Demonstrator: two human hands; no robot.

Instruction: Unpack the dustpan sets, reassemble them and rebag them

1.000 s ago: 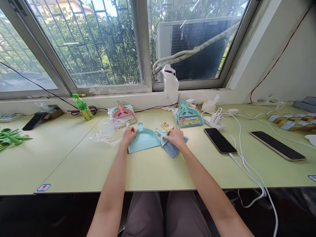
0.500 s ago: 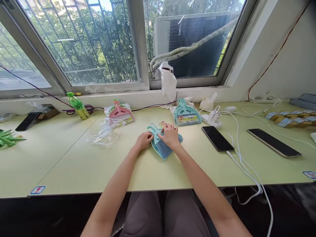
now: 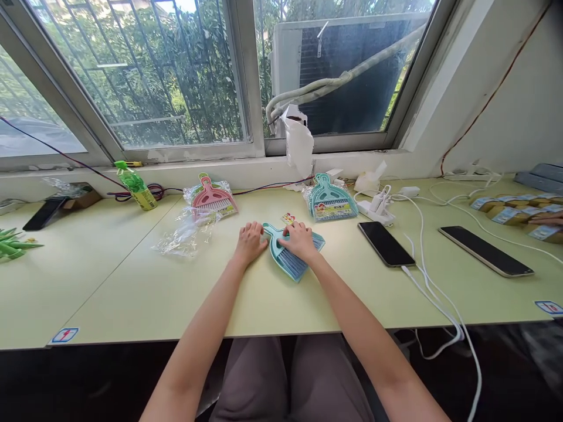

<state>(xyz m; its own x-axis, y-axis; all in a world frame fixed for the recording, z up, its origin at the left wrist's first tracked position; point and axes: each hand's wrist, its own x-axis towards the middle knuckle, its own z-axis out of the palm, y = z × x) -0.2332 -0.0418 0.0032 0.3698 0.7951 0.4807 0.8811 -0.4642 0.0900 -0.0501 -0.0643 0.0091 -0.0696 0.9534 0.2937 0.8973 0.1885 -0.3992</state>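
Note:
A light-blue dustpan (image 3: 278, 253) lies on the table in front of me, its handle pointing up and to the left. Nested in it is a small hand brush (image 3: 294, 262) with grey-blue bristles. My right hand (image 3: 299, 240) is closed over the brush's upper part and hides some of it. Just left of the dustpan's handle, my left hand (image 3: 250, 241) rests on the table with fingers stretched forward and thumb out toward the rim. Whether that thumb touches the dustpan I cannot tell. A small printed label card (image 3: 288, 218) lies behind my right hand.
Behind stand a bagged pink dustpan set (image 3: 213, 199) with crumpled clear plastic (image 3: 185, 237), and a wrapped green set (image 3: 332, 202). Two phones (image 3: 386, 243), a power strip (image 3: 376, 212) and white cables lie right. A green bottle (image 3: 137, 187) leans left. Another person's hand (image 3: 548, 218) touches yellow packs.
My left hand has let go of the dustpan's edge and shifted slightly left onto the table. My right hand stays on the brush. Another person's hand has appeared at the far right.

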